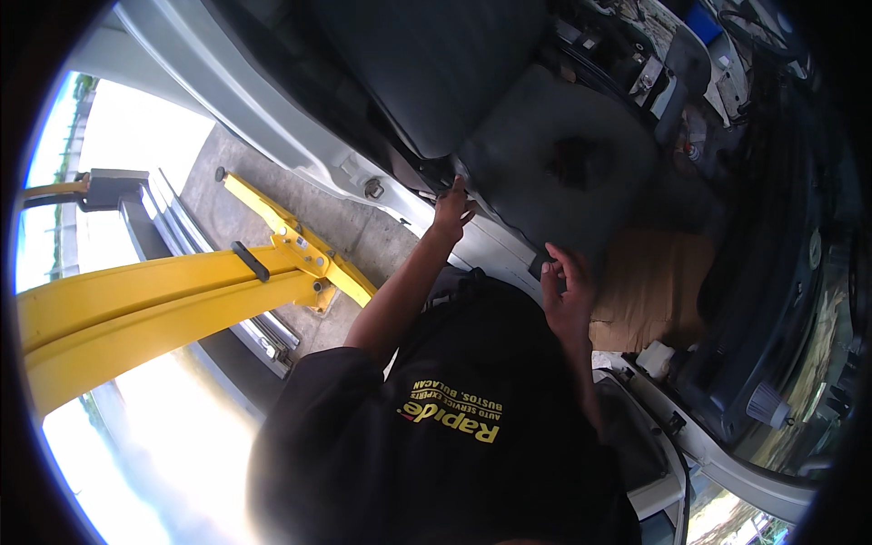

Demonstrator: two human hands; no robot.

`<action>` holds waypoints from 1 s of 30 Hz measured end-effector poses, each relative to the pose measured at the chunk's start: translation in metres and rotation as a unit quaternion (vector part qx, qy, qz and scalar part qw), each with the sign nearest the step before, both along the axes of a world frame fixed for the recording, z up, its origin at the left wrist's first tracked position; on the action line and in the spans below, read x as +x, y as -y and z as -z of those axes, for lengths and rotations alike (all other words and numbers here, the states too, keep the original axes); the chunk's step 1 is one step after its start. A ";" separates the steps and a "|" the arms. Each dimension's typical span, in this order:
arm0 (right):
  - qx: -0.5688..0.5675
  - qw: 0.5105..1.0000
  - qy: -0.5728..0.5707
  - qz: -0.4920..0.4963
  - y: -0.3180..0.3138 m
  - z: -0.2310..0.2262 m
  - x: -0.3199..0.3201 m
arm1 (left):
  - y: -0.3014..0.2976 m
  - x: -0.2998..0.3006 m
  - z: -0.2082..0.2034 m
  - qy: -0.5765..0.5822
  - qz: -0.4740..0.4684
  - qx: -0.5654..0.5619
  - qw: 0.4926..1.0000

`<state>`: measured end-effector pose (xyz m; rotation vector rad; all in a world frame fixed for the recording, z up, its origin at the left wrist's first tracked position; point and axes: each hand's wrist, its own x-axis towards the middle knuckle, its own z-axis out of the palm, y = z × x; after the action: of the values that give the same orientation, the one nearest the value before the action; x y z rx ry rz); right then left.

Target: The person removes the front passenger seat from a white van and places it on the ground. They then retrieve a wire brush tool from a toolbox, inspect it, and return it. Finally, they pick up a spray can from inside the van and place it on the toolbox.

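Note:
My left hand (450, 214) reaches to the base of the dark seat backrest (427, 68). Its index finger is stretched out to the hinge area (440, 171), where backrest and seat cushion (563, 136) meet; the other fingers are slightly bent and I see nothing held in them. Beside the cushion's outer edge, my right hand (569, 283) is closed, thumb and index finger curled at a small dark piece (540, 262). What this piece is, and whether it belongs to the seat, I cannot make out. A dark patch or hole (572, 162) marks the cushion.
The vehicle's white door sill (509, 238) runs between me and the seat. A brown cardboard sheet (649, 286) covers the footwell. At left stands a yellow lift arm (173, 300) over concrete. Exposed mechanical parts (627, 68) lie beyond the seat; the open door (654, 495) is at lower right.

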<state>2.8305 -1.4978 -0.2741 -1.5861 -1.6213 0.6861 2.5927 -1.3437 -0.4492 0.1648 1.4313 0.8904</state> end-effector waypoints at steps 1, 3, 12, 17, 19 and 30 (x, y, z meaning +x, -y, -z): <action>-0.005 1.000 0.006 -0.003 -0.001 0.001 0.000 | -0.005 0.001 -0.001 0.000 -0.006 0.002 1.000; -0.019 0.999 0.027 -0.006 -0.002 0.001 0.001 | -0.015 0.003 0.003 -0.006 -0.009 0.023 1.000; -0.066 0.985 0.158 -0.017 -0.007 0.006 0.021 | -0.002 -0.001 -0.001 0.037 0.035 -0.003 0.999; -0.085 0.984 0.154 0.000 -0.005 0.004 0.022 | -0.014 0.014 -0.094 -0.033 0.151 0.175 0.972; -0.094 0.984 0.148 0.000 -0.001 0.005 0.017 | -0.024 0.017 -0.140 -0.133 0.140 0.337 0.921; -0.076 0.982 0.172 -0.028 -0.004 -0.006 0.003 | -0.136 -0.043 -0.351 -0.643 -0.166 0.626 0.409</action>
<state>2.8332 -1.4940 -0.2681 -1.8557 -1.9065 0.6005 2.5493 -1.2081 -0.0981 2.2262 1.6933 2.3305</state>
